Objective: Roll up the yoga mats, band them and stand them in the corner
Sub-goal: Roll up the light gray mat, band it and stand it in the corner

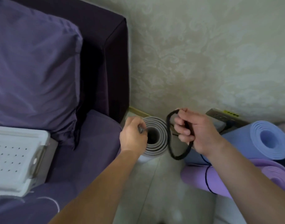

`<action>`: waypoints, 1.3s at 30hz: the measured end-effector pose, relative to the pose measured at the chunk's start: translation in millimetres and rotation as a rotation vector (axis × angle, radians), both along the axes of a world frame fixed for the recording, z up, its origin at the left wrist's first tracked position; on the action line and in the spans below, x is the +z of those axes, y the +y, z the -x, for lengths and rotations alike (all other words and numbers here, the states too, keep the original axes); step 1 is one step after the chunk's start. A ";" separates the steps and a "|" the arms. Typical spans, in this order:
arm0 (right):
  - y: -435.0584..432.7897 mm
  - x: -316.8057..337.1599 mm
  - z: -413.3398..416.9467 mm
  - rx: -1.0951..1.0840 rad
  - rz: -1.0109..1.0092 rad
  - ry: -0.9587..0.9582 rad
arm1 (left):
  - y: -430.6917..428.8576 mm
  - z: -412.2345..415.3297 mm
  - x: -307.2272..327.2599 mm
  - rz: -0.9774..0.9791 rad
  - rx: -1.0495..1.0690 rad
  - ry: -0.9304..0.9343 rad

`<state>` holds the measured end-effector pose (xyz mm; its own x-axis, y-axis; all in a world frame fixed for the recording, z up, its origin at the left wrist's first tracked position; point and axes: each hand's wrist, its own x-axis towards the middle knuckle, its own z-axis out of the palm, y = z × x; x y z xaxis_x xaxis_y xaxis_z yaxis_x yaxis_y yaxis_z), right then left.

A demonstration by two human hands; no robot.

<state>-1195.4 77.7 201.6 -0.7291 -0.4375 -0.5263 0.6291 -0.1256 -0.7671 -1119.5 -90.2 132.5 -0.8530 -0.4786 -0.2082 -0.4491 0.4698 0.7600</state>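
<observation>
A grey rolled yoga mat [159,139] stands on end in the corner between the sofa and the wall, its spiral top facing me. My left hand [132,136] pinches the left rim of that roll. My right hand [193,133] is closed on a black elastic band [178,156], whose loop hangs just right of the grey roll. A blue rolled mat [267,141] leans at the right, and a purple rolled mat [235,177] with a thin dark band around it lies below it.
A dark purple sofa [96,143] with a purple cushion [33,65] fills the left. A white perforated box [14,159] rests on its seat. A patterned wall [203,54] is ahead, with a power strip [222,117] at its base. Pale floor tiles [162,191] lie below.
</observation>
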 end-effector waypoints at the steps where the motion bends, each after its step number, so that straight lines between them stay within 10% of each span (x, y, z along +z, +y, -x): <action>1: -8.1 -7.1 -3.1 -0.009 -0.174 0.132 | -0.3 -1.0 -2.1 -0.013 -0.018 0.016; 4: -32.5 -31.6 -7.2 0.100 -0.676 0.635 | -2.8 -2.5 -13.2 -0.052 -0.097 0.062; 11: -66.1 -54.3 -19.8 0.257 -1.081 0.803 | -9.9 -4.1 -1.2 -0.950 0.161 0.044; 17: -71.3 -53.7 -24.7 0.329 -1.110 0.905 | -8.5 -13.8 -5.4 -0.642 0.144 0.061; 29: -49.1 -67.2 17.2 0.386 -0.822 -0.017 | -7.5 -20.9 -10.4 -0.456 0.459 0.106; 39: -13.3 -58.2 -35.7 0.149 -0.862 -0.223 | 2.2 -4.3 -7.7 -0.537 0.740 0.157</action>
<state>-1159.7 64.4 143.4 -0.5379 0.0923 -0.8380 0.7383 0.5313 -0.4154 -1115.2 -87.9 124.9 -0.4057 -0.7853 -0.4676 -0.3677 -0.3282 0.8701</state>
